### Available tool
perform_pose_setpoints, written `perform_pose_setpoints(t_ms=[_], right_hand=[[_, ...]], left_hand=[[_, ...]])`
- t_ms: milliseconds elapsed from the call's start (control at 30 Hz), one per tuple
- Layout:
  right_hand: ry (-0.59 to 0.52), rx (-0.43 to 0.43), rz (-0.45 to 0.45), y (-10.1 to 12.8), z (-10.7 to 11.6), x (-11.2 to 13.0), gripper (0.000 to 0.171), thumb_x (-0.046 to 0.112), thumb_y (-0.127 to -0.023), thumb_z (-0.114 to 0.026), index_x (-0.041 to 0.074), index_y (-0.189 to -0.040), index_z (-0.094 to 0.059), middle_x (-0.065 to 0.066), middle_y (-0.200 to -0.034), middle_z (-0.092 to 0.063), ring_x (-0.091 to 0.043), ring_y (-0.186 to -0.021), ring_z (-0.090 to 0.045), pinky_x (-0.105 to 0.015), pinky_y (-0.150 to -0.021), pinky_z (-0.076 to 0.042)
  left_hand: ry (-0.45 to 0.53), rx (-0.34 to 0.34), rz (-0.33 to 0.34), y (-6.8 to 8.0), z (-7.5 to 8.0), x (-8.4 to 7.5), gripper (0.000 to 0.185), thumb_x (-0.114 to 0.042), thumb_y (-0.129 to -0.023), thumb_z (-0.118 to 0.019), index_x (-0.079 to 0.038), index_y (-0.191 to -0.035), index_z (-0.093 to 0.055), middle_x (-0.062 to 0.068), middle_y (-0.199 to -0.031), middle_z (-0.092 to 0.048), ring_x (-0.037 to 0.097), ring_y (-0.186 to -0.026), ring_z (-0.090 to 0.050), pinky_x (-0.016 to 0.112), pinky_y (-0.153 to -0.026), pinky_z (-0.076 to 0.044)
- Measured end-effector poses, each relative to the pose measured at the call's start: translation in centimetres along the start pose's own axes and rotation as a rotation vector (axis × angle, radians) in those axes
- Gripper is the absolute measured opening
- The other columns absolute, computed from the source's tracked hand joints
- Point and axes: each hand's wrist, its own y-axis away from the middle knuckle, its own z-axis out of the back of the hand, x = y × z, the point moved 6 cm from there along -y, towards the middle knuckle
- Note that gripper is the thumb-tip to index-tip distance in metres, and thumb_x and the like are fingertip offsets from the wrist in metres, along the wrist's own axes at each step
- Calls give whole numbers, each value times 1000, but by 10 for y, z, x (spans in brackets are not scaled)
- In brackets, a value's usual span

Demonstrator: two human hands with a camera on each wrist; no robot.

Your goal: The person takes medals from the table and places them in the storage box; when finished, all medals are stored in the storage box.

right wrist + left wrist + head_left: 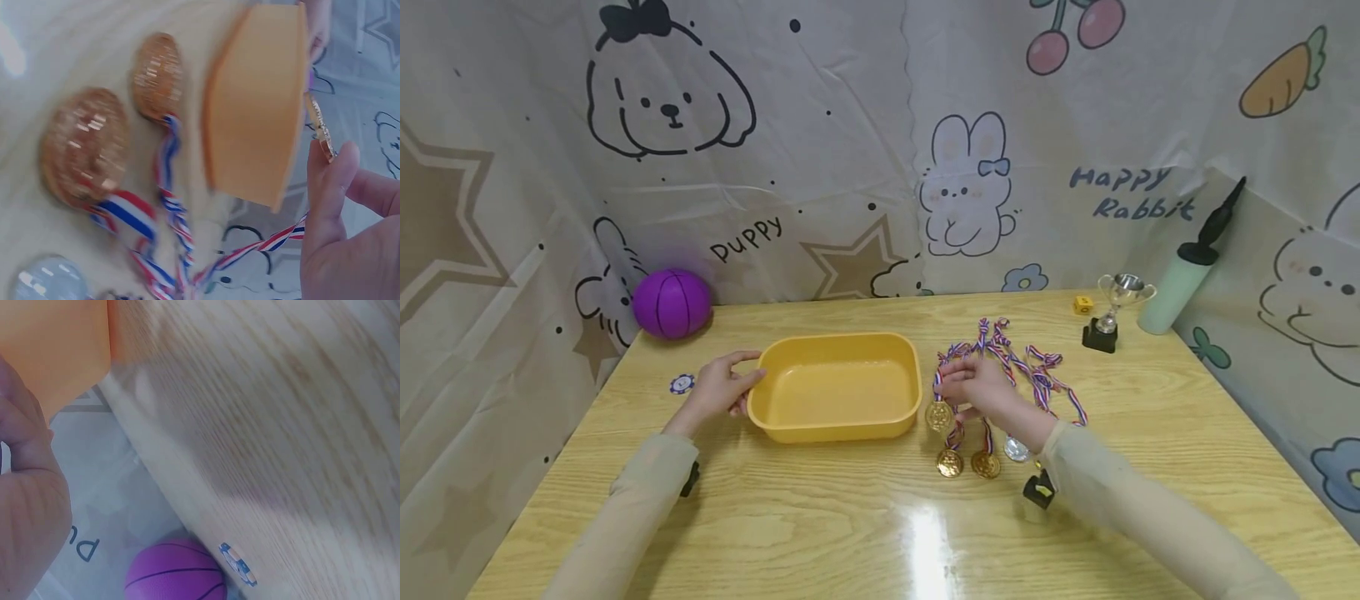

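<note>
**Operator:** I'm on the gold medal [939,415] first. It's a round, embossed metal disc hanging from a red, white and blue ribbon [937,379], lifted just beside the right end of the yellow tub [838,387]. My right hand [977,390] has it, fingers curled on the ribbon and medal.

**Observer:** And the tub?

**Operator:** Smooth, matte plastic, rectangular with rounded corners and a rolled rim, nothing visible inside. My left hand [718,390] grips its left end, thumb over the rim, fingers curled against the outer wall.

**Observer:** What lies around the right hand?

**Operator:** Two more gold medals [967,463] flat on the table in front of my wrist, a silver medal [1016,449] just right of them, and a tangle of striped ribbons [1037,375] spreading behind and to the right.

**Observer:** Room to move?

**Operator:** The wooden table [865,525] is glossy, grain running sideways, with open surface toward the near edge. Farther back a purple ball [672,303] sits against the printed cloth backdrop [820,142] at the left corner, with a small blue-and-white chip [681,383] near my left hand. At the back right stand a small silver trophy cup [1114,312], a yellow die [1082,305] and a pale green hand pump [1183,271], well apart from both hands.
</note>
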Motion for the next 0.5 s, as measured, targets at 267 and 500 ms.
perform_pose_setpoints(t_ms=[267,500], right_hand=[[-45,12,40,3,11,30,39,6,-90,-65,-5,-125,-51,-4,-96,-65,-9,-71,-64,-25,-57,-58],[-100,12,110,2,10,59,41,9,-91,-65,-4,-128,-52,3,-93,-66,-9,-74,-66,-23,-57,-57]], left_hand=[[12,1,0,-1,-2,2,52,-23,-96,-59,-1,-141,-42,0,-51,-57,9,-39,-52,27,-40,-48],[12,-10,23,-2,0,2,53,-24,-96,-59,-2,-141,-43,0,-52,-57,10,-40,-52,27,-40,-48]])
